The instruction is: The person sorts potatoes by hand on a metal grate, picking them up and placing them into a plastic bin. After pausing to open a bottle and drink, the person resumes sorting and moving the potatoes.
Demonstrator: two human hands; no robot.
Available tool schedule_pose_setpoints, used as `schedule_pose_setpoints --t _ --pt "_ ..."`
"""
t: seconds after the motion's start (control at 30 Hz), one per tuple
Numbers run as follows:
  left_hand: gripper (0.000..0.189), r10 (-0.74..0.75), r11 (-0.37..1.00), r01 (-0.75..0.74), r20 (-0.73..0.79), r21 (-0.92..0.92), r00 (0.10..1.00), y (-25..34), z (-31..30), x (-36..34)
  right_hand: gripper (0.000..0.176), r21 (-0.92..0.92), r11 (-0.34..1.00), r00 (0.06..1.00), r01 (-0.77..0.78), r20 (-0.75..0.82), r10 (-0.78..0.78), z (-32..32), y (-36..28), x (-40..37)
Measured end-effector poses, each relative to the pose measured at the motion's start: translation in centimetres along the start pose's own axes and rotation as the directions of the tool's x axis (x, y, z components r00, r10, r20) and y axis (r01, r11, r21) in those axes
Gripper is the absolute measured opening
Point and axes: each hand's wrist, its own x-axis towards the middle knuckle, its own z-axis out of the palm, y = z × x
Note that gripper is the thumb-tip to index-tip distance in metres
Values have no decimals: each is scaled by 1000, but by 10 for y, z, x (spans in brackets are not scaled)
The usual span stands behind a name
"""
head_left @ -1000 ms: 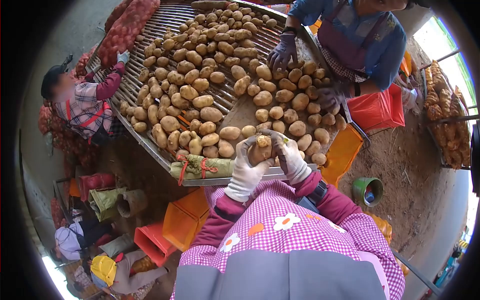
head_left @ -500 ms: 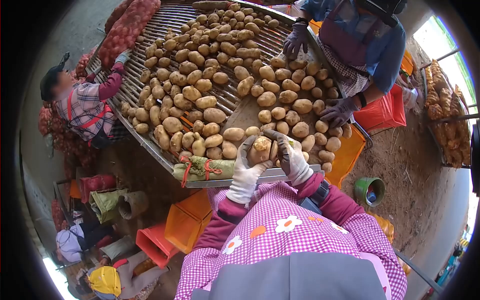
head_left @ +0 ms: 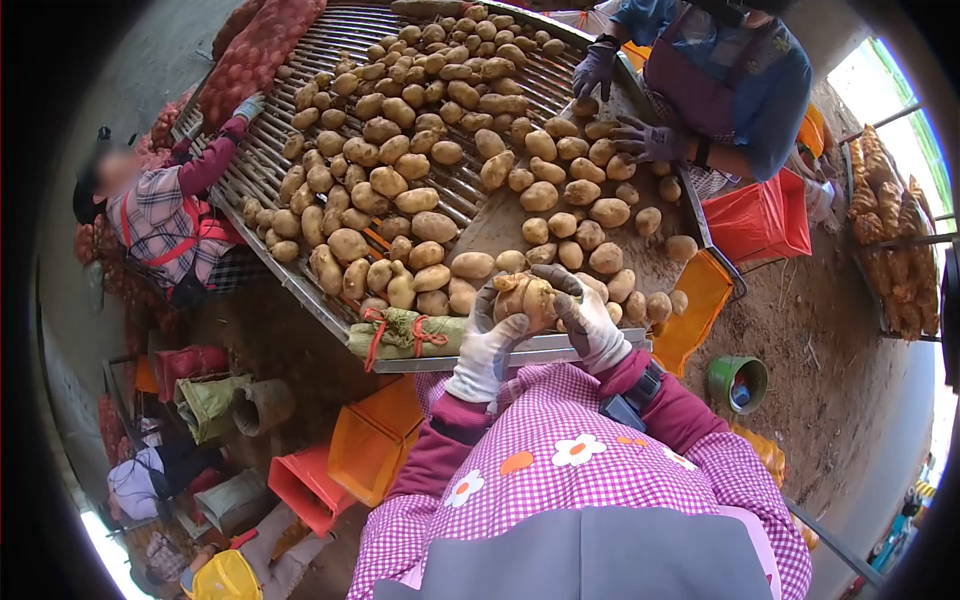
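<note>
At the near edge of the sorting table, my left hand (head_left: 492,345) and my right hand (head_left: 588,318), both in white gloves with dark fingers, hold a knobbly potato (head_left: 527,302) between them. The fingers of each hand curl round its sides. Beyond them, many loose potatoes (head_left: 387,182) lie across the slatted metal table (head_left: 255,160) and its flat right part. A rolled green sack (head_left: 418,337) tied with red string rests along the near edge, just left of my left hand.
A co-worker (head_left: 735,85) reaches over the table from the right; another person (head_left: 165,215) stands at the left by red net sacks (head_left: 262,55). Orange (head_left: 378,440) and red chutes (head_left: 310,488) jut out below the table edge. A green bucket (head_left: 738,384) stands at right.
The potato between my hands has been turned and shows a different side. The right co-worker's lower hand has moved up the table, and several potatoes there have shifted or gone.
</note>
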Motion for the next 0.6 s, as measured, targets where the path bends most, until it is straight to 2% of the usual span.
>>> schedule_pose_setpoints --t 0.17,0.2,0.3,0.37,0.4,0.43,0.5,0.53,0.6 --pt "71 -46 993 54 78 -103 996 8 7 -6 80 304 950 996 -77 76 57 6 19 1" --pt "71 -64 994 72 84 -87 994 6 3 -5 83 299 941 987 -157 89 137 7 12 -1" --pt "73 -127 992 126 80 19 989 -3 -7 -3 83 159 964 975 -211 111 195 4 18 -1" --pt "71 -186 977 178 64 115 980 -3 -5 0 75 -97 975 978 -200 37 204 0 5 -5" --pt "70 -255 933 238 30 271 966 4 -5 -1 76 15 974 973 -228 42 227 -1 11 -8" --pt "69 -300 898 275 21 344 954 2 -16 3 76 135 959 968 -248 64 242 -3 22 -11" --pt "76 -264 850 226 14 476 964 6 1 0 79 187 954 972 -234 59 226 -7 32 -16" --pt "73 -266 850 230 10 474 964 4 6 0 75 228 951 978 -209 58 201 -10 33 -21" --pt "68 -319 791 256 18 555 948 6 12 0 74 424 867 963 -263 59 263 -18 29 -32"
